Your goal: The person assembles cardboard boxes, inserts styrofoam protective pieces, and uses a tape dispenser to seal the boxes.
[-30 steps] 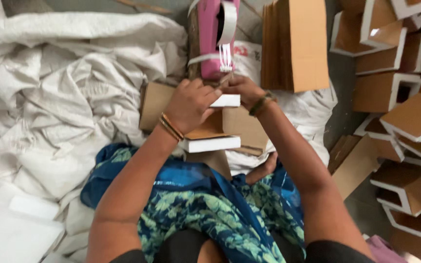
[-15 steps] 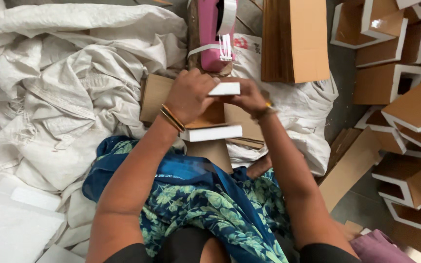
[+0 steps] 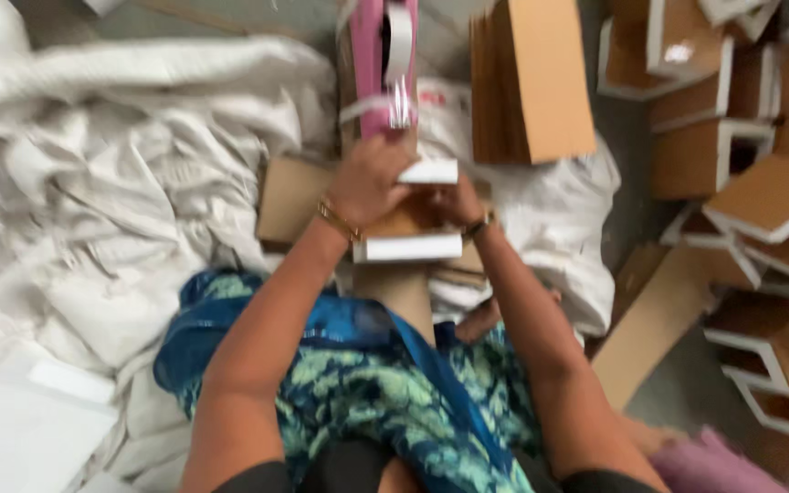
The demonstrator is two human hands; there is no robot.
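Between both hands point(image 3: 372, 183), seemingly, a cardboard box point(image 3: 408, 233).

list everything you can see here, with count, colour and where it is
small flat cardboard box: one, brown with white edge, centre, held by both hands
pink tape dispenser with white tape roll: one, pink and white, top centre
stack of flat brown cardboard sheets: one stack, brown, top, right of the dispenser
folded brown-and-white cardboard boxes: many, piled along the right side
crumpled white sacks: heap, white, left half
blue-green patterned cloth: one, over the lap, bottom centre
gold bangles: on the left wrist
left hand: on the box, upper left side
right hand: on the box, right side
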